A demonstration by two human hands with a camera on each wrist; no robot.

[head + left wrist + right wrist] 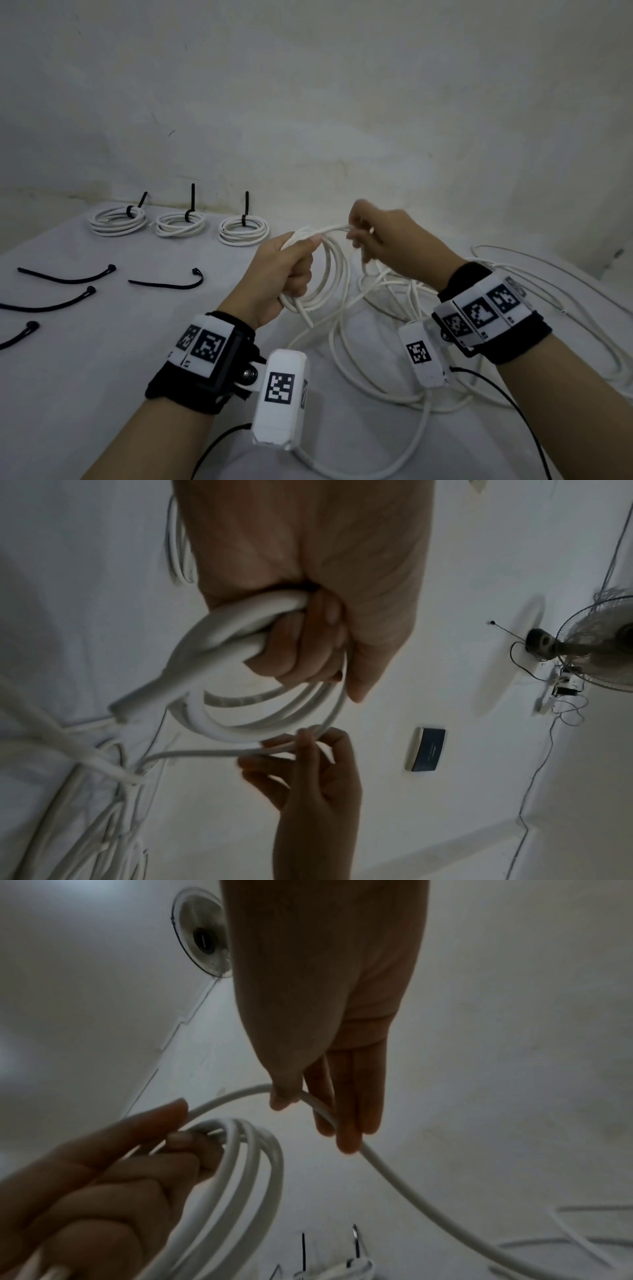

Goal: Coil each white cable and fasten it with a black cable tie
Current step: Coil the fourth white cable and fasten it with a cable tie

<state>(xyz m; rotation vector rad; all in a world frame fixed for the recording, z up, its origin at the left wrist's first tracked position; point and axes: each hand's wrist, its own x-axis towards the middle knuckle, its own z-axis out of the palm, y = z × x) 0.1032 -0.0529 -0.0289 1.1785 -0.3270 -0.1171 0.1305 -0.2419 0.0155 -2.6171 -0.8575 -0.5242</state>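
At the far left of the worktop [102,394] lie four loose black cable ties [70,277], well apart from one another and near the front-left edge; none is in use yet. Behind them, along the wall, three finished coils [118,220] sit in a row, each cinched with a black tie whose tail stands up. Toward the middle, the left hand [281,274] is closed in a firm grip round a bundle of several loops of the white cable [330,270], held above the worktop, with the thumb pressing the top of the loops and one cut end sticking out below the fist. Just to its right, the right hand [387,240] pinches the running strand of the same cable between thumb and fingers, other fingers fairly straight, and seems to be feeding the next turn toward the bundle. Farther right, the rest of this cable trails down into a loose tangle of white cables [513,308] spread over the worktop. The cable looks light, smooth and springy, so the loops will likely try to open if the grip eases; the best hold is probably where all turns cross under the left thumb, and the tie should go there too. The tangle may snag as slack is drawn.
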